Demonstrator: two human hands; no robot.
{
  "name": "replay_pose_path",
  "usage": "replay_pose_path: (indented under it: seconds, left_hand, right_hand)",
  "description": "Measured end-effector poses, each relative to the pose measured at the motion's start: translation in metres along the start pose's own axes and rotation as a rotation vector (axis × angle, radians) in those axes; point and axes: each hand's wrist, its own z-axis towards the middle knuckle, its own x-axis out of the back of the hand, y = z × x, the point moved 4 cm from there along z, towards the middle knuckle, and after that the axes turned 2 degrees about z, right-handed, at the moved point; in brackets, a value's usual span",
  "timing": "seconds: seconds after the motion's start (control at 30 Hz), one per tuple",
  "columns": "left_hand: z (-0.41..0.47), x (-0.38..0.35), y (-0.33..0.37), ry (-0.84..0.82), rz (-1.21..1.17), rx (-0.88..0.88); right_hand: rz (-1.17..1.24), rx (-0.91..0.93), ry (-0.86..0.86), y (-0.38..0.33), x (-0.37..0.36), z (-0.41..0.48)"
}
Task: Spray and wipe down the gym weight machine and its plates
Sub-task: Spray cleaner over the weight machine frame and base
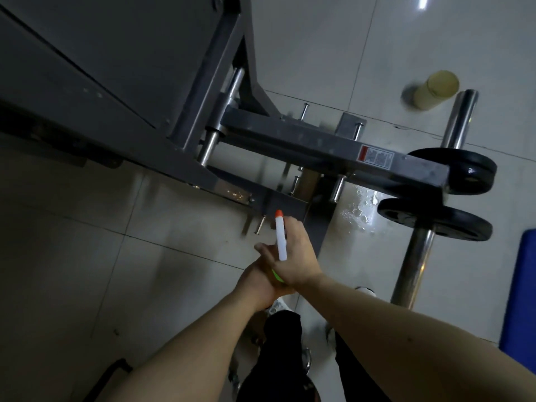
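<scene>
Now right hand [298, 253] grips spray bottle [280, 239], left hand [256, 281] against it.

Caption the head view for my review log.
Right hand grips a spray bottle, left hand against it, nozzle toward the weight machine beside two black plates.

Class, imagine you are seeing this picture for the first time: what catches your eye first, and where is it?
At the centre, the right hand grips a white spray bottle with an orange tip, the left hand close against it. To the right, two black weight plates sit on bars of the grey machine, with a wet patch shining on the tiles beside them.
</scene>
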Motion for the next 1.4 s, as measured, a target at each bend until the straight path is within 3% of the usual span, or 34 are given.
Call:
replay_pose_path:
  seconds: [0.1, 0.27, 0.33, 0.5, 0.67, 0.93, 1.07, 1.4]
  left_hand:
    - [-0.004, -0.017, 0.014, -0.042, -0.088, 0.070]
    - [-0.005, -0.045, 0.033, 0.024, -0.252, 0.010]
    - [0.009, -0.058, 0.042, -0.048, -0.291, 0.033]
    - [0.040, -0.072, 0.059, -0.072, -0.277, 0.029]
    - [0.058, -0.089, 0.066, -0.103, -0.208, -0.013]
    - [0.063, -0.107, 0.084, 0.016, -0.246, 0.066]
    - [0.056, -0.100, 0.082, 0.100, -0.274, 0.061]
    - [0.057, -0.119, 0.076, -0.007, -0.203, 0.097]
  right_hand:
    - [0.029, -0.065, 0.005, 0.023, 0.012, -0.019]
    - [0.151, -0.208, 0.133, 0.068, 0.040, -0.037]
    - [0.161, -0.238, 0.150, 0.083, 0.050, -0.039]
    - [0.135, -0.198, 0.034, 0.111, 0.065, -0.033]
    - [-0.045, -0.185, 0.016, 0.144, 0.086, -0.026]
    - [-0.140, -0.114, 0.049, 0.144, 0.087, -0.022]
    - [-0.184, 0.014, 0.071, 0.146, 0.095, -0.020]
    - [-0.299, -0.058, 0.023, 0.157, 0.093, -0.035]
